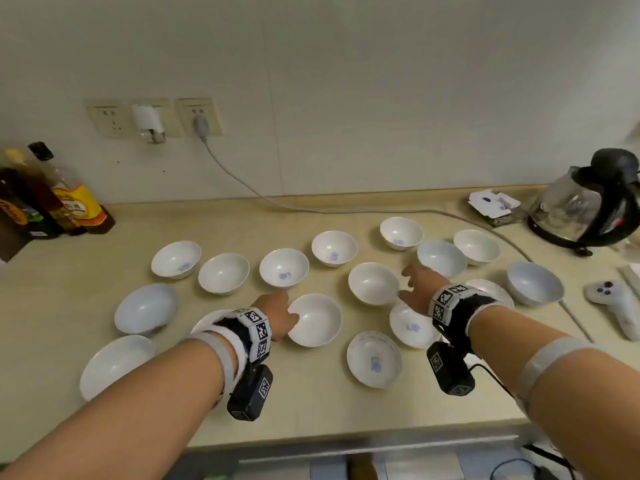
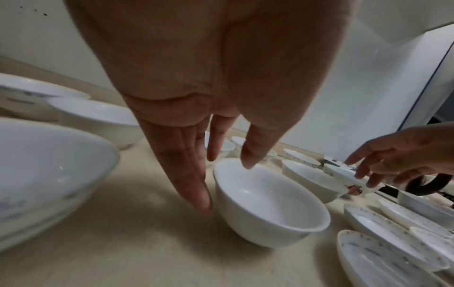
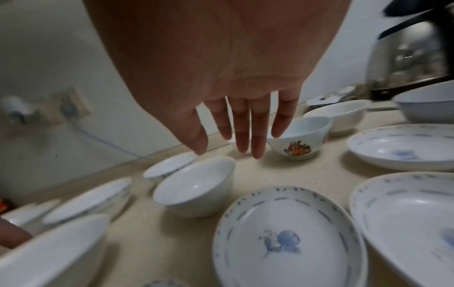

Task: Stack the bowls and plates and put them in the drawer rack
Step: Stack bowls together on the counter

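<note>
Several white bowls and shallow plates are spread over the beige counter point(image 1: 311, 403). My left hand point(image 1: 280, 313) point(image 2: 226, 186) is open, its straight fingers point(image 2: 196, 194) against the left outer side of a plain white bowl point(image 1: 315, 320) point(image 2: 270, 203), thumb over its far rim. Open too, with spread fingers, my right hand point(image 1: 412, 282) point(image 3: 228, 153) hovers beside another plain bowl point(image 1: 374, 284) point(image 3: 196, 186). Just past its fingertips stands a small bowl with an orange picture point(image 3: 299, 137). A blue-patterned plate point(image 1: 374, 358) point(image 3: 287, 238) lies near the front.
Sauce bottles point(image 1: 52, 202) stand at the back left. A glass kettle point(image 1: 588, 209) and a small box point(image 1: 495, 206) are at the back right, with a grey cable point(image 1: 242, 181) running along the wall. A white controller point(image 1: 616, 306) lies at the right edge.
</note>
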